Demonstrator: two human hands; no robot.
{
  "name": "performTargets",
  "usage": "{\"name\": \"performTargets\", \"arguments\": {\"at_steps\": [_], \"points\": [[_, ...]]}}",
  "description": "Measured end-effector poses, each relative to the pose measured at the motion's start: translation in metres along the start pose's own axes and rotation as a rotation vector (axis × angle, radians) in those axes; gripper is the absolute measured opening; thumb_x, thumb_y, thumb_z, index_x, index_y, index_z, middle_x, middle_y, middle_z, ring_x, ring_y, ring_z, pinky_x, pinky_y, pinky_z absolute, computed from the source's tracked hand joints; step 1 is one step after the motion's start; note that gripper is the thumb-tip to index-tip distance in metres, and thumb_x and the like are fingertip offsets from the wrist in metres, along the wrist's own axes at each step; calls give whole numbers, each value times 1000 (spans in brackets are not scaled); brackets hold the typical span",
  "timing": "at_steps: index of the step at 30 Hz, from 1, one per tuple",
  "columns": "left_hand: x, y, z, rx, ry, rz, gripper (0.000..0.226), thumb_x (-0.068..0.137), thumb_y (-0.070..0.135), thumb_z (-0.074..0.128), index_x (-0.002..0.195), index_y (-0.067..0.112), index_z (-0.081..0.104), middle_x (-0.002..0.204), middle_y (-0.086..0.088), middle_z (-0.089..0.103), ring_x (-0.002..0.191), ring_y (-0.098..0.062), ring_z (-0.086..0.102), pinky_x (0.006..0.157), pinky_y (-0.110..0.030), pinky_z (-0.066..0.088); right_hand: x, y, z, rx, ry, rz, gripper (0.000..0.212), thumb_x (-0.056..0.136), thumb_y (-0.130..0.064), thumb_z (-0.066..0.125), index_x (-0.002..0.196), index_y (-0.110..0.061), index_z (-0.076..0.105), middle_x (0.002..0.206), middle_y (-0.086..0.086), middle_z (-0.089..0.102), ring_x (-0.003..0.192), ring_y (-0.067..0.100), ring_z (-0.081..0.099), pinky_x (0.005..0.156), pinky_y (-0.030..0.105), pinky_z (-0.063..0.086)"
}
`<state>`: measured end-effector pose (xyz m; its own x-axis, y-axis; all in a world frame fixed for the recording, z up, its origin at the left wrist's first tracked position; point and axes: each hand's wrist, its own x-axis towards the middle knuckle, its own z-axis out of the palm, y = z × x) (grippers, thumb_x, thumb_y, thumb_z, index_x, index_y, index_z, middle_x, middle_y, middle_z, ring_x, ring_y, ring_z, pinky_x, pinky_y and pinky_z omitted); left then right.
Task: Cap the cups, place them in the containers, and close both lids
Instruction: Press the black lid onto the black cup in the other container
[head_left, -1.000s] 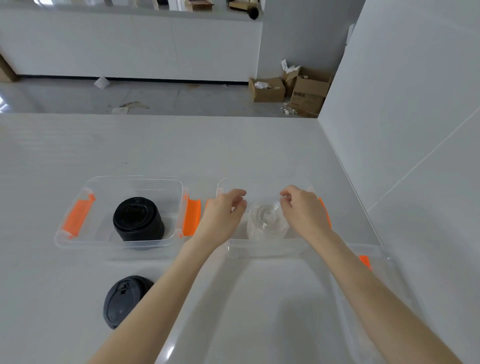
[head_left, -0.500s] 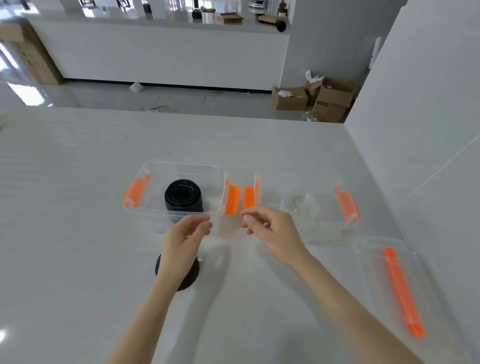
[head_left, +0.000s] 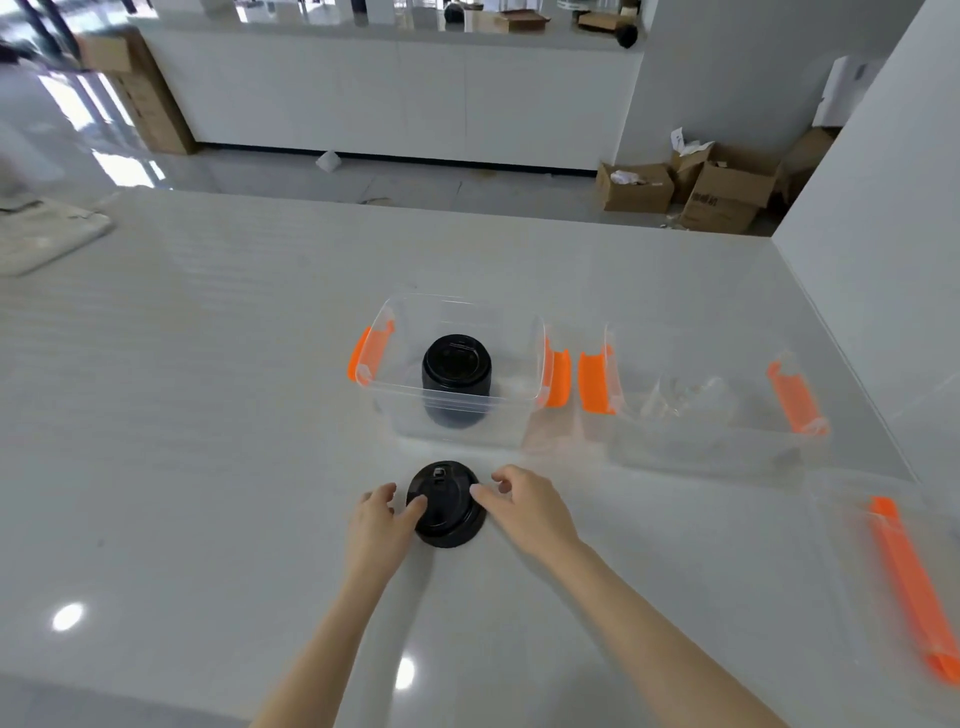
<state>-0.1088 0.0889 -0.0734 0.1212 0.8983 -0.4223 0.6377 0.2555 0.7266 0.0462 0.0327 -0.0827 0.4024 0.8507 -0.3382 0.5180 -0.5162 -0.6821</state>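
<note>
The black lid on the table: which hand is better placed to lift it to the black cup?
Probably the right hand: it touches the black lid on the side nearer the black cup. The left hand touches it too.

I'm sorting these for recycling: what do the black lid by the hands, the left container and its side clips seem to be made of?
Black lid: looks like moulded plastic with a dull sheen; raised rim and a small sip tab show. Left container: clear, glossy, thin-walled plastic, probably; the black cup inside shows through its walls. Side clips: opaque orange plastic, apparently smooth.
</note>
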Motion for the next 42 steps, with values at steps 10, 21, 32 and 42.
{"name": "performTargets", "arguments": {"at_steps": [10,21,32,42], "points": [[6,-5,7,-43,16,67,9,82,17,59,75,14,63,86,-11,66,84,-26,61,64,-29,40,9,-12,20,-38,85,-3,30,81,-42,56,92,-16,63,87,-1,55,81,20,56,68,32,44],[11,15,-1,-98,69,107,19,81,9,61,98,5,69,84,-4,66,80,-18,60,59,-12,39,19,-12,12,154,107,-20,38,80,-31,60,72,6,61,55,6,43,56,20,36,56,30,31],[14,6,6,-100,65,52,33,80,11,63,113,3,63,103,-15,70,93,-25,63,75,-27,43,19,3,25,139,70,38,38,78,-41,57,79,-3,66,67,16,65,59,19,50,58,31,41],[13,1,5,-36,38,56,22,84,12,56,101,6,70,96,-14,73,78,-22,58,57,-20,37,11,-6,20,8,98,-49,35,84,-37,57,58,-15,48,51,-3,38,50,15,38,46,26,26]]}}
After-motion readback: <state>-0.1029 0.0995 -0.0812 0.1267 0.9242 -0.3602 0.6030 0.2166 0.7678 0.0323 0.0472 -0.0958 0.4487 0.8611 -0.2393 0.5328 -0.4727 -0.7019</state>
